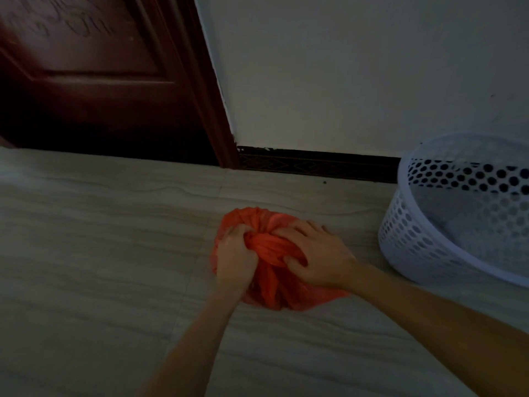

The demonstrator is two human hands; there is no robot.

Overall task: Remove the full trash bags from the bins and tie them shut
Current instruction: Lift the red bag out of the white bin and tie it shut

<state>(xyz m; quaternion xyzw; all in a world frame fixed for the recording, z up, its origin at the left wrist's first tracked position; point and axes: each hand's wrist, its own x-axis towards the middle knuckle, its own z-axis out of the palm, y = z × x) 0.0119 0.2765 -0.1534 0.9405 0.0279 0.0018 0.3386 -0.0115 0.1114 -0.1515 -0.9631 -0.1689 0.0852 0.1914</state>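
A red plastic trash bag (269,247) sits on the tiled floor in the middle of the head view, its top gathered into twisted folds. My left hand (233,257) grips the gathered plastic on the bag's left side, fingers curled into it. On the right, my right hand (313,255) holds the same bunch, with the thumb and fingers curled round the twisted neck. A white perforated bin (415,247) stands to the right of the bag, with no bag in it.
A dark red wooden door (94,81) and its frame stand at the back left. A pale wall with a dark skirting board (315,163) runs behind the bag. The grey tiled floor (100,239) spreads to the left and front.
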